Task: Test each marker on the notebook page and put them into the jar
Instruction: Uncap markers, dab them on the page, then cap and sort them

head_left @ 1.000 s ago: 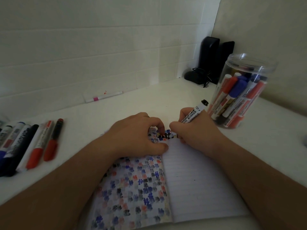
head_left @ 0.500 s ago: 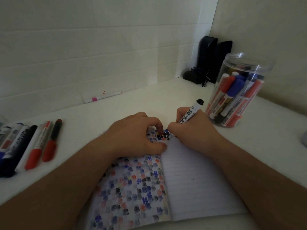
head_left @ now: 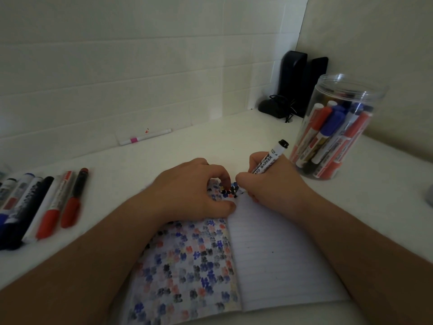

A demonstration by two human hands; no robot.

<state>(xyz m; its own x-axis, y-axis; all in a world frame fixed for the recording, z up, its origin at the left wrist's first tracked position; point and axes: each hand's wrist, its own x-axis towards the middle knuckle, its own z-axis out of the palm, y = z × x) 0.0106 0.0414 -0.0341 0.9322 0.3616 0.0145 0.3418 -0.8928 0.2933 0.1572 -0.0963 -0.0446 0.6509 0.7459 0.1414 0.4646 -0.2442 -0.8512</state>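
An open notebook (head_left: 276, 259) lies in front of me; its left page is covered in red, blue and black marks, its right page is lined and nearly blank. My right hand (head_left: 269, 184) grips a black whiteboard marker (head_left: 271, 160), tip down at the top of the page near the spine. My left hand (head_left: 194, 191) presses on the upper left page with curled fingers; whether it holds anything is hidden. A clear plastic jar (head_left: 337, 127) with several red, blue and black markers stands to the right. More markers (head_left: 46, 202) lie in a row at the left.
A thin white pen with a pink band (head_left: 145, 137) lies by the tiled back wall. Two black speakers (head_left: 302, 83) and a dark cabled object (head_left: 271, 109) sit in the far corner. A grey object (head_left: 430, 195) shows at the right edge.
The marker in my right hand has shifted slightly, its rear end tilting a little. Both hands stay at the top of the notebook.
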